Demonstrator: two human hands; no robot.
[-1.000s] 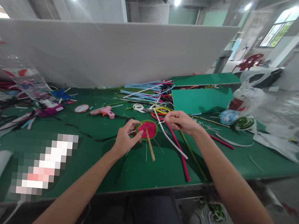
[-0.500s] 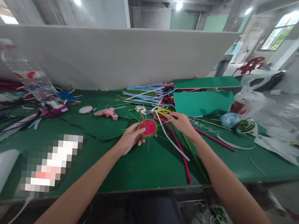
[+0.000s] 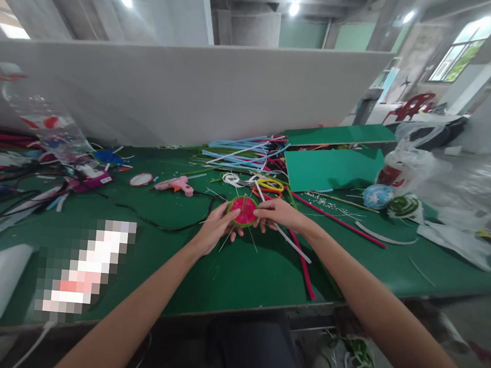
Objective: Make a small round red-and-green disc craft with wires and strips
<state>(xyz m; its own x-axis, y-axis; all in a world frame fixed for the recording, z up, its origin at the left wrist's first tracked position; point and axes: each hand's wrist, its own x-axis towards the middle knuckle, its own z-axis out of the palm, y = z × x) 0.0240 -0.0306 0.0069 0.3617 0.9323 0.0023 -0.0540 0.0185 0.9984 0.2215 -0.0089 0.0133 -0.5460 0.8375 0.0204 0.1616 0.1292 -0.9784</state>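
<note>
A small round disc (image 3: 243, 209), pink inside a green rim, is held between both hands above the green table (image 3: 229, 274). Thin pale strands stick out around it. My left hand (image 3: 218, 227) grips its left and lower edge with closed fingers. My right hand (image 3: 278, 212) pinches its right edge. A white strip (image 3: 291, 245) and a red strip (image 3: 305, 263) lie on the table under my right wrist.
A pink glue gun (image 3: 175, 185) with a black cord lies behind my left hand. A heap of coloured strips (image 3: 248, 150), green foam sheets (image 3: 330, 167), a blue ball (image 3: 377, 195) and plastic bags (image 3: 406, 161) sit at the back and right. Cables and a clear bottle (image 3: 40, 120) crowd the left.
My right hand has come in from the right to the disc's edge. The wooden stick seen on the disc earlier no longer shows.
</note>
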